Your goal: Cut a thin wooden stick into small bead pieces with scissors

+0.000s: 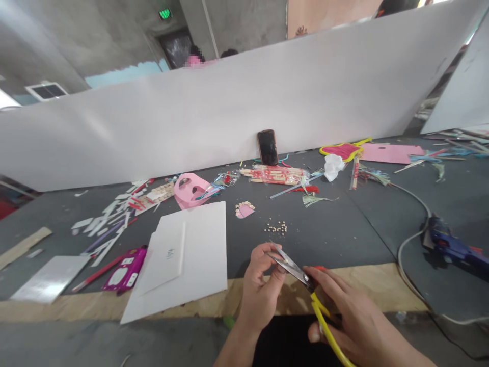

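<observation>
Seen from the wearer's head: nearest, the person's right hand [346,308] is wrapped around the yellow handles of a pair of scissors [305,279], whose metal blades point away and to the left, slightly parted. The left hand [263,288] is curled at the blade tips, thumb and forefinger bent close together, one on each side of the blades (whether they pinch something small, I cannot tell).

Under the hands, a strip of brown paper [370,280] runs along the table's near edge. To the left, a white board [208,255] overlaps the strip, with a magenta packet [124,270] just beside it. To the right lies a blue glue gun [454,244] with a pale cord.

Just beyond the blades are scattered small pale pieces [280,228], then a little pink shape [245,210] edged with similar pieces. Farther back come a pink cutout with holes [191,191] and a wrapped bundle of thin sticks [275,175]. A dark phone [267,147] leans upright against a long white partition [191,122]; above its top edge, far off, glows a green sign [165,14]
</observation>
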The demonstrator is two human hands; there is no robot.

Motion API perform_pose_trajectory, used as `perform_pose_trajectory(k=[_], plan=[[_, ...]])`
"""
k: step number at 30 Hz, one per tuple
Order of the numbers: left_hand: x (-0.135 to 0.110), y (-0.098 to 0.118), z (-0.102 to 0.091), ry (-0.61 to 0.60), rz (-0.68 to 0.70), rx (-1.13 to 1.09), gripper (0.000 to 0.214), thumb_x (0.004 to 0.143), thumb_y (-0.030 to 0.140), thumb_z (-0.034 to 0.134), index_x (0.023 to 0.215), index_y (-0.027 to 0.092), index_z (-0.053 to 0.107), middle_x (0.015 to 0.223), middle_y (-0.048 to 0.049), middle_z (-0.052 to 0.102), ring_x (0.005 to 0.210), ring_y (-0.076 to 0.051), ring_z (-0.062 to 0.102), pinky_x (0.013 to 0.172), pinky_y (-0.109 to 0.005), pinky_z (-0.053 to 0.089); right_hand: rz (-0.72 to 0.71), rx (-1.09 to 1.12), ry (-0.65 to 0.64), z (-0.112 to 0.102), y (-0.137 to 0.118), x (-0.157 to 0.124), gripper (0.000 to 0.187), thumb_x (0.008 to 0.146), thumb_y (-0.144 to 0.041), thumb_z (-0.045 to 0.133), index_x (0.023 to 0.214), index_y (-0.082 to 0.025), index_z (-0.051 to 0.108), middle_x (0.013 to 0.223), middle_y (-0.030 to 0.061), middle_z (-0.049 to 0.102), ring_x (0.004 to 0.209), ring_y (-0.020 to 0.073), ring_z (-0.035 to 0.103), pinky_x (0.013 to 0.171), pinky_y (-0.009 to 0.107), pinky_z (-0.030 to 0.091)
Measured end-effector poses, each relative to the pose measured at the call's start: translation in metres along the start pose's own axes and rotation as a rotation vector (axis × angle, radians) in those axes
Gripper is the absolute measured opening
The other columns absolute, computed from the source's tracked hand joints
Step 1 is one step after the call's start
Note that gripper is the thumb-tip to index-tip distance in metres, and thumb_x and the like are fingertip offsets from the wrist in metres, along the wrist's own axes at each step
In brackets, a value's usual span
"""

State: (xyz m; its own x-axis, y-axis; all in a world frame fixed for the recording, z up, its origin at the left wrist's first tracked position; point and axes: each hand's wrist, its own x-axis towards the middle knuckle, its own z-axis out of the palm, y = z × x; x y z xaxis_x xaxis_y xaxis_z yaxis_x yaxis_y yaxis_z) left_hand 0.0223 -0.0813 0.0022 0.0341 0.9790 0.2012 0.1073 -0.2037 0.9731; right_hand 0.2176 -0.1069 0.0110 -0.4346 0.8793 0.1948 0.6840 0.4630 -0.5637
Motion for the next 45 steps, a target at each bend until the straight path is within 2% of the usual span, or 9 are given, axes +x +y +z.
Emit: perform_pose_trajectory(k=[7,11,17,21,25,31,38,45], plan=[[0.0009,0.0034,-0.0008,-0.006,0.024,0.02,0.028,0.089,0.041,0.052,0.084,0.017,0.066,0.112,-0.0129,0.057,0.107,-0.026,0.055,0.094,-0.041,0.044,-0.033,-0.007,0.04,0.0013,-0.0055,0.003,0.047,0.082,-0.029,0.057,0.128,-0.02,0.049,0.108,0.0128,0.067,0.093,0.0237,0.067,0.074,0.031,0.057],[0.001,0.0001,-0.0014,0.003,0.044,0.036,0.025,0.09,0.038,0.052,0.083,0.018,0.066,0.111,-0.0125,0.057,0.11,-0.026,0.055,0.095,-0.04,0.044,-0.071,-0.044,0.069,0.0047,-0.0049,0.0035,0.046,0.084,-0.029,0.055,0.129,-0.017,0.049,0.109,0.0131,0.067,0.089,0.0227,0.069,0.073,0.029,0.057],[0.0003,-0.0003,-0.0013,0.027,0.041,0.071,0.025,0.09,0.035,0.052,0.08,0.018,0.066,0.11,-0.0117,0.058,0.109,-0.025,0.055,0.096,-0.039,0.044,-0.075,-0.075,0.048,0.0085,-0.0048,0.0034,0.043,0.09,-0.032,0.045,0.129,-0.014,0.049,0.099,0.014,0.069,0.076,0.0225,0.07,0.064,0.03,0.058],[0.0005,0.0013,0.001,0.064,0.035,0.131,0.024,0.09,0.035,0.051,0.08,0.018,0.066,0.107,-0.0111,0.059,0.105,-0.024,0.056,0.093,-0.038,0.045,-0.082,-0.084,0.065,0.009,-0.0042,0.0055,0.04,0.09,-0.03,0.044,0.127,-0.015,0.049,0.101,0.0138,0.069,0.079,0.0231,0.07,0.066,0.031,0.058],[0.002,0.0022,0.0036,0.151,0.057,0.176,0.017,0.088,0.032,0.054,0.084,0.019,0.065,0.106,-0.0095,0.061,0.106,-0.023,0.056,0.092,-0.037,0.046,-0.089,-0.064,0.094,0.0076,-0.0037,0.0092,0.04,0.089,-0.028,0.046,0.127,-0.017,0.048,0.107,0.0126,0.068,0.085,0.0216,0.07,0.069,0.028,0.058],[0.0007,0.0011,0.0022,0.18,0.15,0.287,0.014,0.088,0.026,0.054,0.082,0.021,0.065,0.108,-0.0081,0.061,0.11,-0.023,0.054,0.093,-0.038,0.045,-0.062,-0.12,0.084,0.0038,-0.0048,0.0089,0.047,0.085,-0.032,0.053,0.129,-0.018,0.046,0.109,0.014,0.067,0.085,0.0233,0.07,0.067,0.03,0.058],[-0.0011,-0.0011,0.0014,0.168,0.214,0.294,0.011,0.087,0.021,0.054,0.084,0.021,0.065,0.107,-0.0083,0.061,0.116,-0.025,0.048,0.098,-0.043,0.042,-0.057,-0.112,0.062,0.0043,-0.0049,0.0091,0.059,0.082,-0.045,0.058,0.131,-0.017,0.042,0.109,0.0151,0.064,0.086,0.0242,0.068,0.065,0.032,0.058],[-0.001,0.002,0.0014,0.153,0.242,0.337,0.014,0.087,0.018,0.052,0.08,0.021,0.064,0.104,-0.0084,0.062,0.116,-0.026,0.048,0.097,-0.042,0.041,-0.077,-0.152,0.033,0.0041,-0.0032,0.0083,0.07,0.077,-0.052,0.064,0.132,-0.015,0.041,0.108,0.0159,0.064,0.095,0.0281,0.066,0.072,0.036,0.058]])
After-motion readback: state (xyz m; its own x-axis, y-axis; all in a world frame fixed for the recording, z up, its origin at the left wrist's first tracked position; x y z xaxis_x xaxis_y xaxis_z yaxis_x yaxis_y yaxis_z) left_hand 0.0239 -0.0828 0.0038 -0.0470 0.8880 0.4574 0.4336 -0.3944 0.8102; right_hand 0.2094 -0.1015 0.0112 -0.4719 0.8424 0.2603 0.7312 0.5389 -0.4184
